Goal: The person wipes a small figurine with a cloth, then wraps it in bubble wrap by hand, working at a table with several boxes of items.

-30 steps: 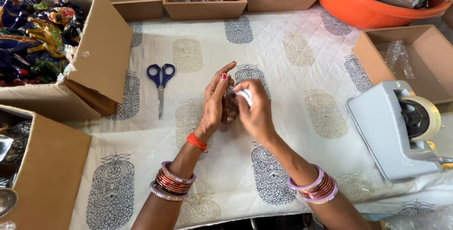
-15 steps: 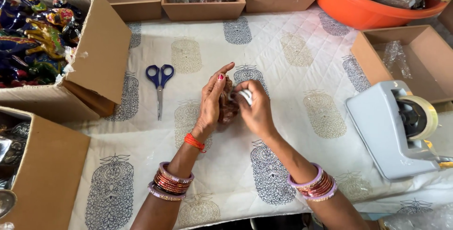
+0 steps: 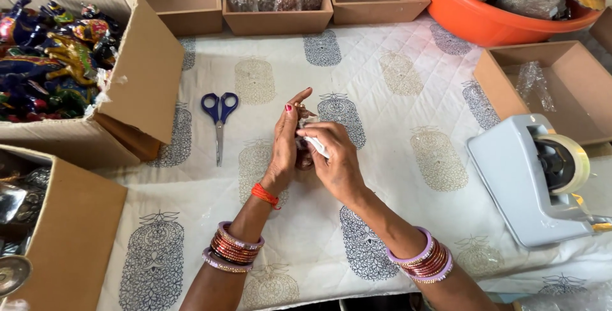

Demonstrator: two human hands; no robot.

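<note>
Right now both hands meet over the middle of the tabletop (image 3: 395, 94), which is covered by a white quilted cloth printed with grey and gold motifs. The left hand (image 3: 285, 148) stands upright, palm turned inward, its fingers (image 3: 294, 103) stretched long against a small wrapped object (image 3: 305, 148) that is mostly hidden between the 2 hands. The right hand (image 3: 335, 161) curls around that object from the other side, its fingers closed on it and on a white strip (image 3: 317, 147) lying across it. What the object is cannot be told.

Blue-handled scissors (image 3: 218, 123) lie shut on the cloth near the left hand, not touching it. A grey tape dispenser (image 3: 529, 186) sits well off to the right. On the left, an open cardboard box (image 3: 143, 75) holds painted figurines (image 3: 48, 56). Along the far edge stand 3 shallow brown trays, the middle one (image 3: 277, 21) filled with clear-wrapped pieces, and an orange tub (image 3: 484, 21) holds more wrapped items.
</note>
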